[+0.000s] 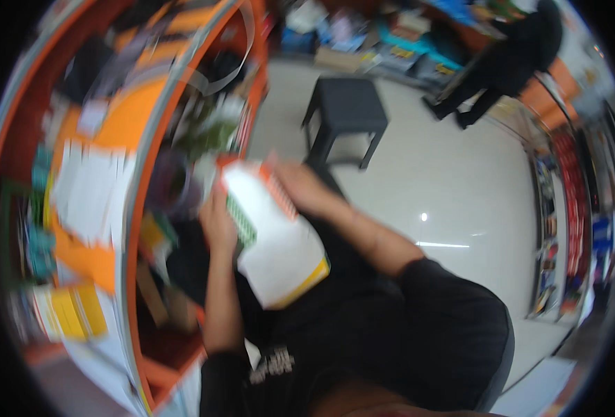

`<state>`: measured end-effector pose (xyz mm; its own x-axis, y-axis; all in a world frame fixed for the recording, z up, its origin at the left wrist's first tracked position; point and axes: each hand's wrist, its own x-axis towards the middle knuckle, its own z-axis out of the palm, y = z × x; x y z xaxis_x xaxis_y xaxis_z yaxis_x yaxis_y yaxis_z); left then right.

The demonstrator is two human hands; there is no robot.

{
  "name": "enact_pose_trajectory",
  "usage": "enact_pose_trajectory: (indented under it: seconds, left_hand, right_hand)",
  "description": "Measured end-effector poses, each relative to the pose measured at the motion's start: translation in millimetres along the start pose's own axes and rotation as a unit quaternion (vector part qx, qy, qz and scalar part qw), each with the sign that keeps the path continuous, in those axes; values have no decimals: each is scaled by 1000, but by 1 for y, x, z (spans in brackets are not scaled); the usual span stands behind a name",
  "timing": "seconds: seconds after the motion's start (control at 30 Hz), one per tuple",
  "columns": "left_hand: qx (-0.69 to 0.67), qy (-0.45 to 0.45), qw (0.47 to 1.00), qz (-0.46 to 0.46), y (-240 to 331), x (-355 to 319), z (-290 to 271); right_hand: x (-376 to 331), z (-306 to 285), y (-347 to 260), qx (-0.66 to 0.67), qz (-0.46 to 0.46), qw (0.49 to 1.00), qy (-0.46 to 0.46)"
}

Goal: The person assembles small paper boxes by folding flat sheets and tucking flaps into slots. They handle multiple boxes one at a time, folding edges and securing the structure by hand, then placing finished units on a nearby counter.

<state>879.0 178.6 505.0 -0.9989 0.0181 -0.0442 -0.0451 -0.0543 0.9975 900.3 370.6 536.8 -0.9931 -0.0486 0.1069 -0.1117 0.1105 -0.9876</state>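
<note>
Over my lap lies a white stack of what look like booklets or pads [272, 240], with green, orange-red and yellow edges; motion smears the details. My left hand [219, 219] is closed on its left side, by the green striped strip. At its far right corner, my right hand [300, 189] grips the orange-red edge. The stack tilts away from me, its yellow edge nearest my body. Both hands' fingertips are partly hidden or blurred.
At my left stands an orange counter [130, 121] with a grey rim, holding a pile of white papers [92, 187] and yellow booklets [78, 311]. Ahead is a dark plastic stool [351, 104]. A person in black [502, 66] stands far right, near stocked shelves [568, 208].
</note>
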Motion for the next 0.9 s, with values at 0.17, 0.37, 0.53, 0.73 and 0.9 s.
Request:
enact_pose_trajectory:
  seconds: [0.17, 0.37, 0.53, 0.73, 0.9]
  left_hand:
    - [4, -24, 996, 91, 24, -21, 1]
    - [194, 70, 977, 62, 29, -9, -12]
    - [349, 122, 926, 74, 16, 6, -31]
    - [458, 117, 866, 161, 12, 3, -39]
    - [415, -363, 809, 203, 67, -48, -55]
  right_hand:
    - [-4, 27, 3, 32, 33, 997, 59]
    - [13, 5, 2, -40, 37, 998, -14]
    - [-43, 23, -29, -223, -60, 965, -127]
    - [-51, 37, 6, -180, 34, 942, -280]
    - [-50, 4, 24, 21, 147, 918, -369]
